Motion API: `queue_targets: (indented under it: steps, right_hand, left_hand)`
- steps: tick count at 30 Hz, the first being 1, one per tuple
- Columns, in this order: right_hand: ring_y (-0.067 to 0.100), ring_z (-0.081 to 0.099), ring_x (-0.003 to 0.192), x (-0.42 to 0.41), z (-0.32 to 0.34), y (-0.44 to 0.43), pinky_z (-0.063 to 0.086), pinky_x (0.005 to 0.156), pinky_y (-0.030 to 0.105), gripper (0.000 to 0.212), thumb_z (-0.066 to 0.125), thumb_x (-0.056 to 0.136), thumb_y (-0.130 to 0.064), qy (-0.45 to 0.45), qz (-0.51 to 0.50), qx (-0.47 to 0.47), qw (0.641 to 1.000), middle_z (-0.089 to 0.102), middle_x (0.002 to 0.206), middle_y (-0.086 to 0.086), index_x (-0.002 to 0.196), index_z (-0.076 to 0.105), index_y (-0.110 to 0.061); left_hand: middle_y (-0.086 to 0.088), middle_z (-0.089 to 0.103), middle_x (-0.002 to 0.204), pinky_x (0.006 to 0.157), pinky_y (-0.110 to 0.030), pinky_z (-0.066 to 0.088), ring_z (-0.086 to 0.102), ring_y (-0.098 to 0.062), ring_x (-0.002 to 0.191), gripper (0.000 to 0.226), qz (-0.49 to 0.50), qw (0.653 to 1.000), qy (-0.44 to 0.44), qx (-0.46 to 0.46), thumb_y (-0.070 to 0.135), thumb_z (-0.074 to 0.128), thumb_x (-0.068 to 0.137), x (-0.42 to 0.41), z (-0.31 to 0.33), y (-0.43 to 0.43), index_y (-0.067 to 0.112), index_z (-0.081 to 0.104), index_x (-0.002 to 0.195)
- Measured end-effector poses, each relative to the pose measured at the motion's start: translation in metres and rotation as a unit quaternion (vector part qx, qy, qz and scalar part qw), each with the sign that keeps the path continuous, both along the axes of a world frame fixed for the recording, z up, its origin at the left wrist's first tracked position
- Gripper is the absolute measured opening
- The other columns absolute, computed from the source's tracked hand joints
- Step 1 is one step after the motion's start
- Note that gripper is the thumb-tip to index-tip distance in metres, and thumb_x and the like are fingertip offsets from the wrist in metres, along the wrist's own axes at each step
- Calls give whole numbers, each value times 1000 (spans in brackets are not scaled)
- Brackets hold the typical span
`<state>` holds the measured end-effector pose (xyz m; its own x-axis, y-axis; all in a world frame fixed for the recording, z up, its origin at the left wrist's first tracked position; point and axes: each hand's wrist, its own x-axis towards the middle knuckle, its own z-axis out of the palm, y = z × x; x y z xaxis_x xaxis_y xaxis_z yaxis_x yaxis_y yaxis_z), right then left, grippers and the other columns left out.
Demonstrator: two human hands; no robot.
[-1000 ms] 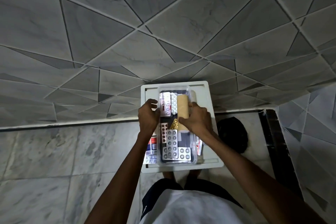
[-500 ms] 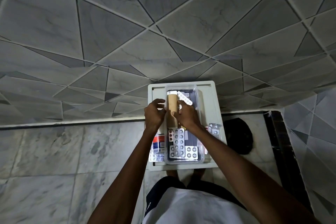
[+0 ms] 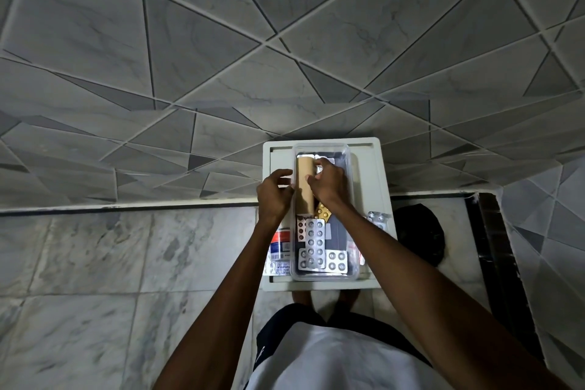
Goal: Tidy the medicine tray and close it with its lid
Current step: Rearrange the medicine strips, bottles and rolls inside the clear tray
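A clear plastic medicine tray (image 3: 352, 168) stands on a white square stool top (image 3: 368, 180). In its far left part lies a tan bandage roll (image 3: 304, 187). Silver blister packs (image 3: 311, 242) fill the near end, and a gold blister (image 3: 325, 215) lies beside the roll. My left hand (image 3: 273, 196) pinches the tray's left wall next to the roll. My right hand (image 3: 329, 184) is inside the tray against the roll's right side, its fingers closed on a small silver blister strip (image 3: 318, 170). No lid can be made out.
A red and white medicine box (image 3: 281, 242) lies on the stool left of the tray, and a loose blister pack (image 3: 377, 218) lies right of it. A black object (image 3: 418, 234) sits on the marble floor to the right. A tiled wall rises just behind the stool.
The tan roll has shifted from the tray's middle to its far left side. My right hand followed it with the blister strip. My left hand stayed at the left wall.
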<state>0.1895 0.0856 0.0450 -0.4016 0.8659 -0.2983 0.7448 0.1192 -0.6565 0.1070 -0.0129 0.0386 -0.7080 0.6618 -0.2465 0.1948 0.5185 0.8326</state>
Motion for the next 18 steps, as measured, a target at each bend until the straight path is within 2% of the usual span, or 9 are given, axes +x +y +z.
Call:
queue_targets:
  steps: [3, 7, 11, 13, 14, 16, 18]
  right_hand:
    - [32, 66, 103, 10, 2, -1, 51, 84, 32, 35, 66, 83, -11, 11, -5, 3, 1000, 72, 110, 16, 118, 65, -9]
    - [27, 70, 89, 39, 5, -13, 55, 81, 33, 21, 67, 80, -11, 22, -14, -5, 1000, 75, 96, 11, 101, 69, -13]
    - [20, 69, 80, 65, 4, -39, 52, 76, 27, 13, 66, 80, -10, 28, 27, -31, 999, 75, 87, 7, 92, 71, -11]
    - [14, 66, 73, 70, 4, -54, 52, 72, 27, 11, 64, 80, -11, 32, 49, -37, 998, 74, 81, 4, 87, 73, -12]
    - [13, 64, 70, 70, 4, -62, 53, 71, 28, 10, 64, 79, -12, 35, 59, -42, 997, 72, 77, 1, 85, 72, -13]
    - [13, 63, 68, 70, 2, -72, 51, 67, 27, 9, 64, 79, -13, 30, 70, -55, 996, 68, 72, -1, 84, 71, -15]
    - [15, 62, 67, 69, 0, -80, 46, 65, 24, 8, 65, 79, -11, 25, 73, -62, 995, 65, 69, -2, 84, 70, -15]
  left_hand:
    - [-10, 71, 113, 87, -37, 56, 67, -19, 96, 29, 7, 1000, -23, 7, 13, 65, 85, 0, 1, -3, 10, 67, 114]
    - [-9, 72, 108, 84, -28, 52, 64, -14, 90, 21, 42, 999, -28, 6, 13, 59, 88, -2, 2, -27, 8, 68, 107]
    - [-9, 72, 106, 89, -40, 54, 67, -24, 99, 21, 57, 992, -59, -99, 22, 64, 85, -7, -8, -65, 11, 67, 103]
    - [-9, 71, 109, 89, -40, 53, 66, -22, 98, 24, 52, 984, -93, -141, 29, 68, 82, -8, -10, -83, 12, 66, 99]
    - [-10, 71, 109, 84, -36, 54, 65, -20, 94, 24, 46, 981, -126, -138, 28, 70, 82, -7, -8, -92, 11, 65, 99]
    - [-11, 69, 109, 72, -26, 52, 63, -17, 88, 31, 10, 975, -181, -127, 19, 75, 78, -5, -3, -102, 8, 63, 104]
    - [-12, 66, 113, 79, -31, 53, 62, -23, 98, 52, -64, 970, -184, -144, 13, 82, 69, -3, -3, -109, 8, 60, 115]
